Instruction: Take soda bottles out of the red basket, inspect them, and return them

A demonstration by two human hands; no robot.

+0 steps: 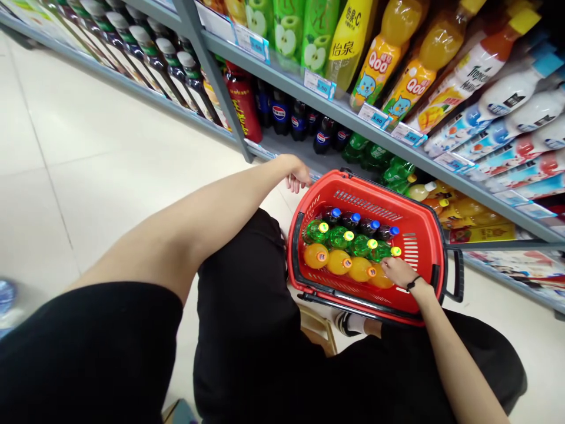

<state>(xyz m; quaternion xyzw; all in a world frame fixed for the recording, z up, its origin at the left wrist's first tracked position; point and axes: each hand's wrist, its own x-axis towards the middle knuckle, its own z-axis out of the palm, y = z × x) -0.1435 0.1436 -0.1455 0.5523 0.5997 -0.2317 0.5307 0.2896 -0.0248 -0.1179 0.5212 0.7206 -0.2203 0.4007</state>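
A red shopping basket (432, 235) stands in front of my knees. It holds a row of dark cola bottles (368, 226) with blue caps, a row of green bottles (339, 237) with yellow caps, and a row of orange drink bottles (339, 262). My right hand (398, 272), a black band at its wrist, reaches into the basket. Its fingers are closed on the top of the rightmost orange drink bottle (380, 278), whose cap they hide. Just outside the basket's left rim hangs my left hand (299, 175), fingers loosely bent and apart, holding nothing.
A grey shelf unit (282, 65) crosses the view, with QOO bottles (379, 65) and other drinks above. Pepsi bottles (280, 113) and a red bottle (243, 103) stand on the lower shelf. Dark bottles (145, 53) line the left bay. Beneath me is a small stool (324, 330).
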